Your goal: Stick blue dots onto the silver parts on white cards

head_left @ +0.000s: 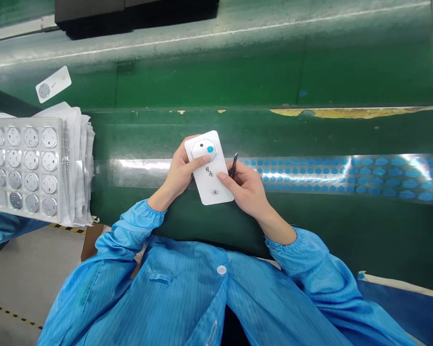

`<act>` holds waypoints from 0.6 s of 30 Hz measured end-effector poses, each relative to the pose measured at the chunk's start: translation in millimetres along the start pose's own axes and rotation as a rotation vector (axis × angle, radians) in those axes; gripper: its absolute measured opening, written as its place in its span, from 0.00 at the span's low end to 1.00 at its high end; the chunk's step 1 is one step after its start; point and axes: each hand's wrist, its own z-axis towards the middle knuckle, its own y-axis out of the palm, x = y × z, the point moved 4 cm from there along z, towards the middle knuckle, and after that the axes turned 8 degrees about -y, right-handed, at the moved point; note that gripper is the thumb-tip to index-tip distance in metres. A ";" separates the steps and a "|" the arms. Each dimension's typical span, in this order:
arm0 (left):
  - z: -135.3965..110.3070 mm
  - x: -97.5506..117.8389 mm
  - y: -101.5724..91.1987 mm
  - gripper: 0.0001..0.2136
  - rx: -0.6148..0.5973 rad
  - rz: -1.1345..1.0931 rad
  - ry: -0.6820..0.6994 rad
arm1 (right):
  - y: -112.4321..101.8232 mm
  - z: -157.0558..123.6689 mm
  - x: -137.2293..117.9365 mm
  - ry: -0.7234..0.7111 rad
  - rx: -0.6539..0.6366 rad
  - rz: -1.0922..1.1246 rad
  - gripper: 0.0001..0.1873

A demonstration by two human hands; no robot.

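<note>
My left hand (180, 170) is closed on the left edge of a white phone back cover (211, 185), its thumb pressed near the camera plate. On the cover's upper part sits a roundish white camera plate (198, 153) with a dark hole and a blue round sticker (210, 149). Dark lettering runs below it. My right hand (247, 187) grips slim dark tweezers (234, 166), pointing up, while its thumb rests on the cover's right edge. The cover is held tilted above the green bench.
A clear strip (310, 175) with rows of blue stickers lies along the green bench (202, 86). At left, stacked trays (21, 149) hold round plates. Another white cover (54, 84) lies behind them. A black box (137, 14) stands at the back. A co-worker's blue sleeve (7, 228) shows at left.
</note>
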 end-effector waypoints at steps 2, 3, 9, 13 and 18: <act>-2.8 -1.1 6.0 0.22 -0.045 -0.076 -0.065 | 3.7 -1.6 1.6 -0.015 -0.024 -0.008 0.24; -4.8 -0.5 9.2 0.21 -0.068 -0.105 -0.085 | 5.0 -2.3 2.5 -0.019 -0.033 -0.014 0.23; -13.0 5.6 16.3 0.23 -0.050 -0.141 -0.061 | 7.4 -4.3 8.5 -0.031 -0.085 -0.058 0.22; -13.7 2.7 16.6 0.22 -0.025 -0.123 -0.055 | 8.1 -5.4 11.9 -0.025 -0.102 -0.069 0.21; -12.9 -1.2 13.6 0.23 0.024 -0.092 -0.045 | 11.1 -6.4 10.4 -0.028 -0.117 -0.073 0.19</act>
